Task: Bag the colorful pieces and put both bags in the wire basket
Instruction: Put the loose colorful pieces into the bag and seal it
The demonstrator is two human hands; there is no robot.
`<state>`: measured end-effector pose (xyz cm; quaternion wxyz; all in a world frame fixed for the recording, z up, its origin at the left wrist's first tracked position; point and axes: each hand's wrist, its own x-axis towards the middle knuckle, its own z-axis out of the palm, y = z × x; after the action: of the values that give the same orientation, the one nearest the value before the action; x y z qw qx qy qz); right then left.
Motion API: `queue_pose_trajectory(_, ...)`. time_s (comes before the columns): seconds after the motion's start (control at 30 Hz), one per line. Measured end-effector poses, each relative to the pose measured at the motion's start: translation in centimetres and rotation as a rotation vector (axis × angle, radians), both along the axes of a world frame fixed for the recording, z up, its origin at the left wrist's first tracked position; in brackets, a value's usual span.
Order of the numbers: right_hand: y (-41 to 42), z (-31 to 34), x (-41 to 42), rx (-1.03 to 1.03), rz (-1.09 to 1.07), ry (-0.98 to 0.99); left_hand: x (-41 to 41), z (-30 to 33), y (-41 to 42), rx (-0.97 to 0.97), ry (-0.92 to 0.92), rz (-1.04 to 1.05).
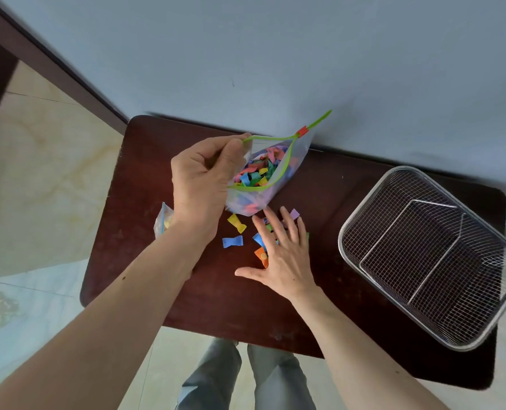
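My left hand [203,179] pinches the green zip edge of a clear bag [287,161] and holds its mouth wide; the bag is full of colorful pieces, and its orange slider [302,131] sits near the far end. My right hand [281,253] lies flat with fingers spread over loose pieces on the dark table [216,294]. Beside it lie a yellow piece [236,222], a blue piece [232,241], an orange piece [260,257] and a purple piece [295,214]. A second bag [162,220] peeks out behind my left wrist, mostly hidden.
A wire basket [429,255] with nothing in it stands at the table's right end and overhangs the front edge. A pale wall runs along the table's far side. Tiled floor and my legs show below.
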<state>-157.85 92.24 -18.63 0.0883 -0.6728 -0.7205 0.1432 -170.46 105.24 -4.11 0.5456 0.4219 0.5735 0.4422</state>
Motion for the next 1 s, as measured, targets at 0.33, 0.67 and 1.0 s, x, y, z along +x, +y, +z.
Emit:
queue_pose_trajectory(0.33, -0.2, -3.3, -0.3, 0.335, -0.122, 0.096, 0.1, -0.6, -0.8, 0.046, -0.089, -0.020)
queue_pose_trajectory(0.67, 1.3, -2.0, 0.0, 0.437, -0.275, 0.149, 0.1, -0.9, -1.3, 0.038, -0.115, -0.045)
queue_pose_trajectory(1.0, 3.1, 7.3, 0.4, 0.016, -1.092, 1.318, 0.9, -0.3, -1.9, -0.023, -0.117, 0.014)
